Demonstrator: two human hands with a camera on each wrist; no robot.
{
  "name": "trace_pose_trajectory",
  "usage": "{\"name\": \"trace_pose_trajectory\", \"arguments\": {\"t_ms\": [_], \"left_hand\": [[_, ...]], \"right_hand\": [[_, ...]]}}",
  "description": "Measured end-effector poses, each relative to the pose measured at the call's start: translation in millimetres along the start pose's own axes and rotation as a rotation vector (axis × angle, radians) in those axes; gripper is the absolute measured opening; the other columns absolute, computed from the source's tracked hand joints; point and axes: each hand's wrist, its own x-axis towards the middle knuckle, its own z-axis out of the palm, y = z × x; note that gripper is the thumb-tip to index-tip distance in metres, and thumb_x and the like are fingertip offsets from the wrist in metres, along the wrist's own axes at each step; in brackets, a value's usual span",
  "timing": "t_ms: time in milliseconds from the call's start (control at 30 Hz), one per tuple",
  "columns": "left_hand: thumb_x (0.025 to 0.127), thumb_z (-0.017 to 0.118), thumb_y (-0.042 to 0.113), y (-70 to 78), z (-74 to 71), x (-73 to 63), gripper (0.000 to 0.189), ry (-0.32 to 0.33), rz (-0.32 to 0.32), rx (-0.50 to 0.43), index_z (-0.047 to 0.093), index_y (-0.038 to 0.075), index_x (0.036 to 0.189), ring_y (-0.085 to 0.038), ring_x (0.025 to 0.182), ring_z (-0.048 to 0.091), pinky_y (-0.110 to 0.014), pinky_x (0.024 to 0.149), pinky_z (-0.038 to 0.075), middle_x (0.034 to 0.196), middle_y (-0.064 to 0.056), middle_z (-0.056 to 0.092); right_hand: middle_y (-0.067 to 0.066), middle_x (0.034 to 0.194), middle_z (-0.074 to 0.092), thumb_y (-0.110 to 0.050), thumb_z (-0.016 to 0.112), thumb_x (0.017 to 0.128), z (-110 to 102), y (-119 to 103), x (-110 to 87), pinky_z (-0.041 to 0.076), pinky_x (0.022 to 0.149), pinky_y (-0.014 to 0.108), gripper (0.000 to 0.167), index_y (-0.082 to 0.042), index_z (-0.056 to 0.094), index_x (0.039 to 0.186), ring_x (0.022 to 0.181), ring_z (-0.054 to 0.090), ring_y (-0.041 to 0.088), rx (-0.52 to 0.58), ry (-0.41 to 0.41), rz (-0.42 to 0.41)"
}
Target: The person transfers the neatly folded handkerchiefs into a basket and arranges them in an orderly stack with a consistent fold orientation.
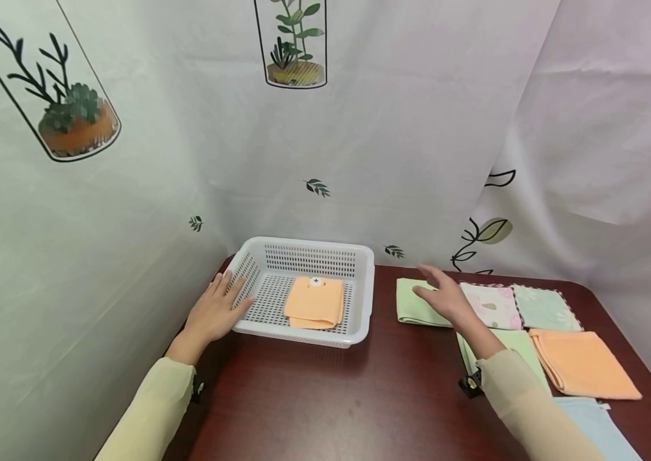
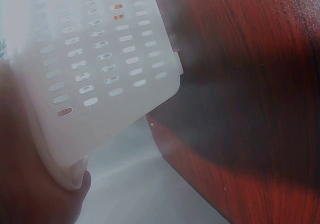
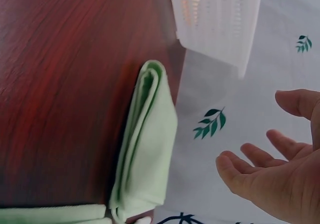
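My left hand (image 1: 216, 312) rests with spread fingers over the left rim of a white perforated plastic basket (image 1: 362, 323). In the left wrist view, part of that hand lies along the rim, beside the slotted basket wall (image 2: 110, 98). A folded orange cloth (image 1: 316, 304) with a small round label lies on the basket floor. My right hand (image 1: 446, 298) hovers, fingers apart and holding nothing, over a folded light green cloth (image 1: 411, 304). In the right wrist view this green cloth (image 3: 150, 149) shows its folded layers, apart from the hand.
Around the right forearm lie a pink patterned cloth (image 1: 489, 304), a pale green patterned cloth (image 1: 546, 307), another green cloth (image 1: 518, 346), an orange cloth (image 1: 596, 365) and a light blue cloth (image 1: 596, 422). A printed curtain (image 1: 360, 160) hangs behind the dark red table (image 1: 331, 403).
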Motion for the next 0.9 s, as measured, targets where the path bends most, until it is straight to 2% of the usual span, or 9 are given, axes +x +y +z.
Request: {"name": "trace_pose_trajectory", "arguments": {"t_ms": [200, 433, 900], "left_hand": [[0.103, 0.038, 0.061, -0.4, 0.2, 0.5, 0.079, -0.001, 0.000, 0.001, 0.030, 0.006, 0.159, -0.046, 0.154, 0.006, -0.061, 0.123, 0.013, 0.167, -0.026, 0.012], [0.103, 0.040, 0.059, -0.6, 0.2, 1.1, 0.078, -0.002, 0.002, -0.002, 0.030, 0.006, 0.159, -0.047, 0.154, 0.005, -0.061, 0.123, 0.012, 0.167, -0.026, 0.012], [0.103, 0.040, 0.059, 1.9, -1.4, -0.3, 0.078, 0.001, 0.004, 0.001, 0.031, 0.005, 0.158, -0.047, 0.153, 0.006, -0.062, 0.122, 0.013, 0.166, -0.027, 0.013]], "right_hand": [[0.026, 0.159, 0.034, -0.022, 0.061, 0.101, -2, 12, -0.5, 0.038, 0.109, 0.064, 0.064, -0.004, 0.034, 0.156, 0.146, 0.032, 0.048, -0.040, 0.017, -0.012], [0.026, 0.160, 0.032, -0.025, 0.061, 0.101, -3, 19, -2.9, 0.037, 0.109, 0.065, 0.066, -0.004, 0.033, 0.157, 0.145, 0.033, 0.049, -0.082, -0.004, -0.014], [0.031, 0.154, 0.036, -0.021, 0.064, 0.099, 6, 36, -3.5, 0.040, 0.104, 0.068, 0.063, 0.001, 0.040, 0.152, 0.137, 0.040, 0.054, -0.195, 0.010, -0.095]]}}
